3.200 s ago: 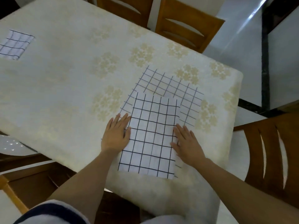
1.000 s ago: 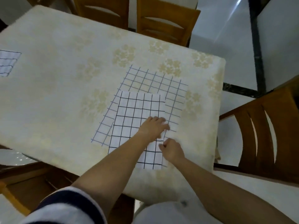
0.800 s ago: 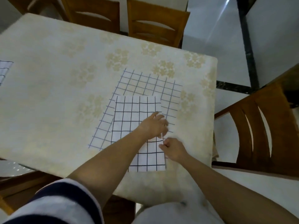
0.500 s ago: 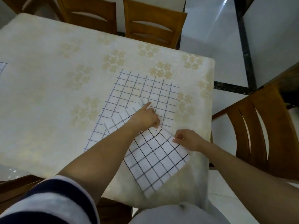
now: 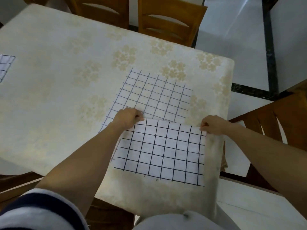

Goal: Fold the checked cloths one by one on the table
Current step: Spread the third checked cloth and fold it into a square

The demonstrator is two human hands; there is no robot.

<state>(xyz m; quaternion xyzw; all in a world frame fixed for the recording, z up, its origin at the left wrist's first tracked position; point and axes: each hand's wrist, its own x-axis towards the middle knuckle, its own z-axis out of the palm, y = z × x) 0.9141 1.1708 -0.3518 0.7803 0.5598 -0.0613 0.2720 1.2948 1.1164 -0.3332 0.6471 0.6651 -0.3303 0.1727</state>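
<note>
A folded white cloth with black checks (image 5: 162, 150) hangs in front of me over the table's near right corner, its long side running left to right. My left hand (image 5: 127, 117) pinches its upper left corner and my right hand (image 5: 212, 124) pinches its upper right corner. Behind it a second checked cloth (image 5: 154, 95) lies spread flat on the table (image 5: 58, 97). A third checked cloth (image 5: 5, 65) lies at the left edge of view, partly cut off.
Two wooden chairs (image 5: 169, 20) stand at the table's far side and another (image 5: 274, 122) at its right end. The cream tablecloth hangs over the near edge. Shiny tiled floor (image 5: 240, 39) lies to the right.
The folded cloth lay flat under both palms. Both hands then took its right edge, lifted it and turned it a quarter, so it now hangs stretched between them near the table's edge.
</note>
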